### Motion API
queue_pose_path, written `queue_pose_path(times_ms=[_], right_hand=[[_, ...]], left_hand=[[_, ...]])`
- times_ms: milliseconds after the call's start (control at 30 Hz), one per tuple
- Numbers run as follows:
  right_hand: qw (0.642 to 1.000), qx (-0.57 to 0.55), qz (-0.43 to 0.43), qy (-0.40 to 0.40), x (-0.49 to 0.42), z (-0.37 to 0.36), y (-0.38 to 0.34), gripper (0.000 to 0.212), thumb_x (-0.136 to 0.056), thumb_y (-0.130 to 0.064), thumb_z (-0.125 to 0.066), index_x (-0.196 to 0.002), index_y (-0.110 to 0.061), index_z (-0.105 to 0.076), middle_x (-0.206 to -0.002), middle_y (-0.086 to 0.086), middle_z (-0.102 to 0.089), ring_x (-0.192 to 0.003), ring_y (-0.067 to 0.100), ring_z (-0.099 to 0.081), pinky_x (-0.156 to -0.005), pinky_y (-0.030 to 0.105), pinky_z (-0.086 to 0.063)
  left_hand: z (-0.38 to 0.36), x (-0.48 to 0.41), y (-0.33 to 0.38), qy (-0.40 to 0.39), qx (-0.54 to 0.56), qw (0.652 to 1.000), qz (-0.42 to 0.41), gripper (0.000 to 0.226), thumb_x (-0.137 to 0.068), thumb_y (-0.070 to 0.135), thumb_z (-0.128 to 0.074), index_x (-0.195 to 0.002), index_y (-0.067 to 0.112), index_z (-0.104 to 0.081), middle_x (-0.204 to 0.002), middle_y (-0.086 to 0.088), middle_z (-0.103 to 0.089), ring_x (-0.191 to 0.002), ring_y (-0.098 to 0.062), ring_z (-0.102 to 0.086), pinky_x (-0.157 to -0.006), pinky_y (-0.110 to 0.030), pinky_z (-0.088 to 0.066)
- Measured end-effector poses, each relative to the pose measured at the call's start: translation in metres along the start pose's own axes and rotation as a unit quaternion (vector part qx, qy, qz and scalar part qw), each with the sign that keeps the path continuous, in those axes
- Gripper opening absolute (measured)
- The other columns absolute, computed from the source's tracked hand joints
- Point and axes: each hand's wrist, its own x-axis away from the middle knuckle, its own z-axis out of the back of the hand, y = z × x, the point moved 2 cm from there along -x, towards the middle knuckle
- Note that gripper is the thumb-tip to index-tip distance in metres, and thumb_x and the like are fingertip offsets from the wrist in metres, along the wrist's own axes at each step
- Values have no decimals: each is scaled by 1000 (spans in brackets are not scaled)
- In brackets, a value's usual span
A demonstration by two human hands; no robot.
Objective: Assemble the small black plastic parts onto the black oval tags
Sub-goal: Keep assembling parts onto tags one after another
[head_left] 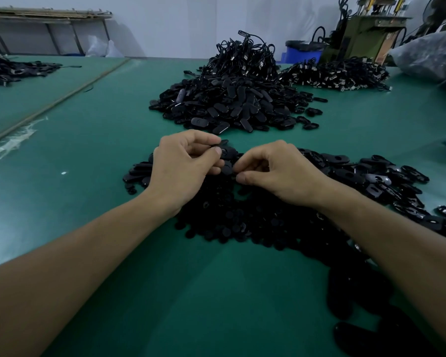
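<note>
1. Green table (93,140) is carrying a big tag heap (232,104) at 12 o'clock.
2. Near pile (242,217) is lying under both wrists.
3. Left hand (183,166) is pinching an oval tag (227,152).
4. Right hand (276,171) is pinched shut at the tag's 5 o'clock; small part is hidden.

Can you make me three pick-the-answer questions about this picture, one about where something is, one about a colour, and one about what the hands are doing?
1. Where is the blue bin?
A. Behind the far piles, by the wall
B. Under the hands
C. At the left edge of the table

2. What colour is the table?
A. Red
B. Green
C. White

3. What are the hands doing?
A. Resting flat and open
B. Pinching small black parts
C. Waving in the air

Answers:
1 A, it stands beyond the cable pile.
2 B, the whole top is green.
3 B, the left hand and right hand each have a closed grip on black pieces above the near pile.
</note>
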Motion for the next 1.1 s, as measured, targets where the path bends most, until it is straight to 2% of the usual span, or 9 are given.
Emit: queue_pose_path(times_ms=[233, 400, 467, 533, 667, 733, 833, 967, 1100], right_hand=[[1000, 19, 6, 10, 0, 1, -1, 7, -92, -30, -70, -87, -26, -74, -75, -12, -70, -71, -2, -63, -65, 11, -47], [997, -23, 19, 73, 1, 0, -1, 9, -95, -24, -67, -88, -22, -73, -71, -8, -71, -67, 3, -66, -67, 17, -53], [995, -34, 14, 93, 1, 1, 0, 6, -92, -24, -71, -91, -23, -77, -72, -12, -71, -68, -1, -65, -66, 13, -50], [993, -57, -3, 101, 0, 4, 1, 7, -91, -24, -73, -95, -25, -78, -79, -16, -73, -74, -6, -65, -71, 10, -49], [987, -116, -30, 103, -3, 5, 3, 17, -91, -14, -72, -105, -22, -76, -94, -10, -75, -89, 1, -70, -88, 22, -56], [982, -155, -34, 103, -3, 5, 3, 21, -89, -9, -74, -105, -22, -74, -88, -4, -76, -83, 6, -72, -81, 21, -58], [974, -194, -35, 117, -1, 5, 1, 14, -87, -8, -75, -92, -21, -74, -78, -1, -76, -72, 9, -73, -67, 18, -56], [971, -178, -30, 154, -2, 4, -1, 11, -85, -15, -78, -85, -26, -77, -76, -6, -75, -68, 0, -66, -66, 14, -50], [969, -177, -32, 171, -2, 5, -5, 14, -87, -15, -76, -85, -29, -77, -74, -4, -74, -63, 0, -61, -62, 13, -47]], left_hand=[[0, 0, 1, 5, 0, 1000, 1, 18, -89, 4, -73, -86, 22, -72, -75, 0, -76, -72, -19, -76, -67, -27, -60], [-1, 1, 2, 4, 3, 1000, 2, 17, -89, 3, -72, -87, 20, -71, -75, -2, -76, -71, -18, -76, -65, -25, -59], [-1, 2, 3, 3, 2, 1000, 1, 17, -89, 4, -72, -87, 20, -71, -76, -2, -76, -71, -18, -76, -66, -25, -59], [-1, 2, 3, 4, 0, 1000, 2, 17, -89, 4, -72, -87, 20, -71, -76, -2, -76, -71, -18, -76, -66, -25, -59], [-1, 2, 3, 7, 5, 1000, 6, 17, -89, 1, -72, -88, 19, -71, -76, -3, -76, -70, -18, -76, -65, -24, -59], [-1, 3, 4, 4, 11, 1000, 5, 18, -89, 0, -72, -89, 17, -71, -78, -4, -76, -71, -18, -76, -65, -23, -59], [-1, 4, 5, -3, 23, 1000, 2, 19, -88, -2, -73, -90, 16, -70, -78, -4, -76, -73, -18, -77, -64, -22, -59], [-1, 5, 6, -11, 38, 999, -3, 18, -86, -1, -75, -89, 16, -71, -79, -2, -77, -74, -20, -77, -65, -23, -60], [-2, 6, 7, -29, 46, 998, -7, 17, -86, -2, -75, -89, 14, -71, -79, -1, -77, -75, -20, -77, -65, -24, -60]])
